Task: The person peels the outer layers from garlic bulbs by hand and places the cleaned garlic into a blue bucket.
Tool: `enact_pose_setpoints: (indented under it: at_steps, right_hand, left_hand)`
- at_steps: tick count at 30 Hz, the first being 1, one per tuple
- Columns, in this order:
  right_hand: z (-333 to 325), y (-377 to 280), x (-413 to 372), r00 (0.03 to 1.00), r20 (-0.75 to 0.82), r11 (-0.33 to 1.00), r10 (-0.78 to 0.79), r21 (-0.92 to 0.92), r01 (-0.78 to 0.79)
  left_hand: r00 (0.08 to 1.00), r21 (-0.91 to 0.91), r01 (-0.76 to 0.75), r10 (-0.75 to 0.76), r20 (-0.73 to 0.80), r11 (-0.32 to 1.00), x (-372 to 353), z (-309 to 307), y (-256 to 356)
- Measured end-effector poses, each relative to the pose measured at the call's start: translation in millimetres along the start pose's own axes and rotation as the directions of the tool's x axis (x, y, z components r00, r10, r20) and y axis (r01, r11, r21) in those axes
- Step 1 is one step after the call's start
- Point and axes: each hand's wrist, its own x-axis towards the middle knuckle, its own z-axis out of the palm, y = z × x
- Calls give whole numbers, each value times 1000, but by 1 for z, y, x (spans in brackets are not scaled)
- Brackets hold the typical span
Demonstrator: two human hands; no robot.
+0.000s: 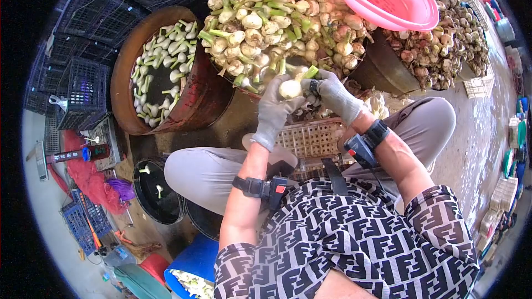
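Observation:
My left hand (274, 108), in a grey glove, is wrapped round a pale, peeled-looking bulb (290, 89) at the near edge of the big heap. From the right, my right hand (334, 95), also gloved, closes its fingers by a green stem (311, 72) next to that bulb. Something small and dark shows at its fingertips, too small to make out. Beyond both hands lies the heap of garlic bulbs (252, 21) with cut green stems. Loose skins and a perforated crate (311, 139) are below my hands, between my knees.
On the left stands a rusty round tub (123, 88) of cleaned bulbs in dark water. A pink basin (388, 0) rests on the heap. Browner bulbs (443, 44) fill containers at the right. A black bucket (158, 205) and a blue bucket (185, 282) are at lower left.

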Motion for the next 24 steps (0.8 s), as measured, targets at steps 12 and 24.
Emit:
enact_pose_setpoints:
  at_steps: [12, 24]
  right_hand:
    - [-18, 15, 7, 942, 76, 743, -326, -595, 305]
    - [-29, 14, -4, 870, 291, 691, -398, -528, 493]
  left_hand:
    - [879, -482, 476, -408, 245, 736, 0, -14, 4]
    - [934, -400, 348, -278, 225, 848, 21, -36, -33]
